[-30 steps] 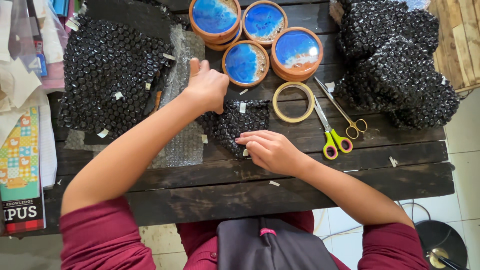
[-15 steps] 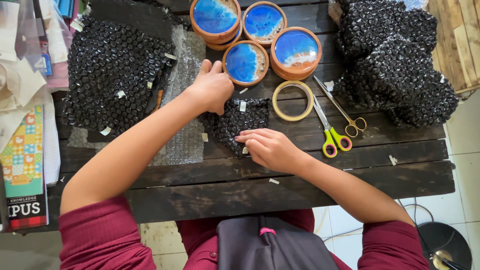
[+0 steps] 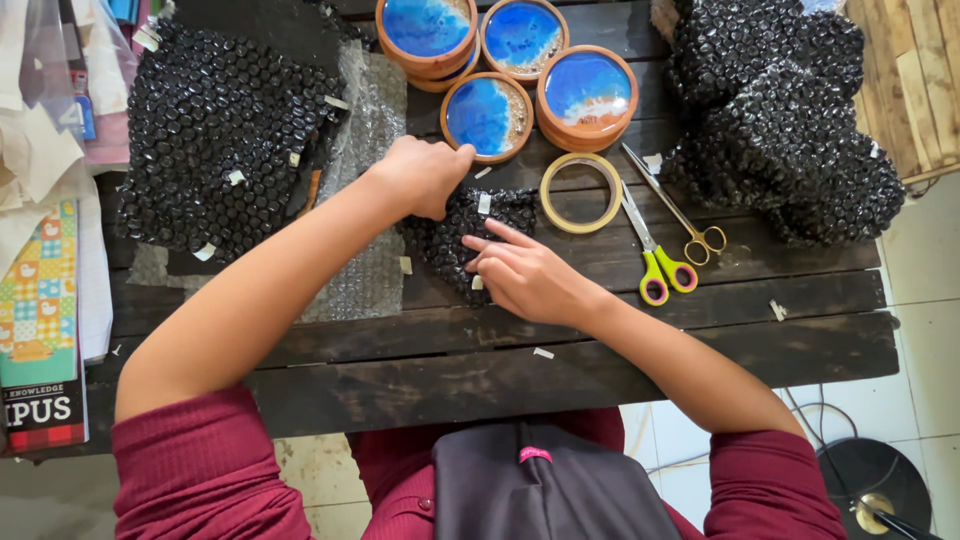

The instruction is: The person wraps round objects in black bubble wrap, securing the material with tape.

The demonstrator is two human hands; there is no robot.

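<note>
Since the earlier frame: left hand [image 3: 425, 177] lower and nearer the right hand, now at the bundle's top edge; right hand [image 3: 527, 277] nearly unmoved. Far left: papers and a checked book [image 3: 40, 320] at the table's end. Next: large stack of black bubble-wrapped pieces [image 3: 215, 130], lying on a clear bubble sheet [image 3: 365, 270] spread over the dark plank table [image 3: 600, 370]. Centre: small bundle [image 3: 455, 232] in black bubble wrap, flat on the table between both hands, bits of tape on it. Left hand: fingers curled, pressing on the bundle's upper left corner. Right hand: fingers extended flat, tips laid on the bundle's right side; holds nothing closed. Above: four round wooden coasters [image 3: 588, 95] with blue resin faces, close together. Right of bundle: tape roll [image 3: 581, 192], lying flat; then yellow-handled scissors [image 3: 655, 245], blades closed. Far right: second heap of wrapped pieces [image 3: 790, 130].
</note>
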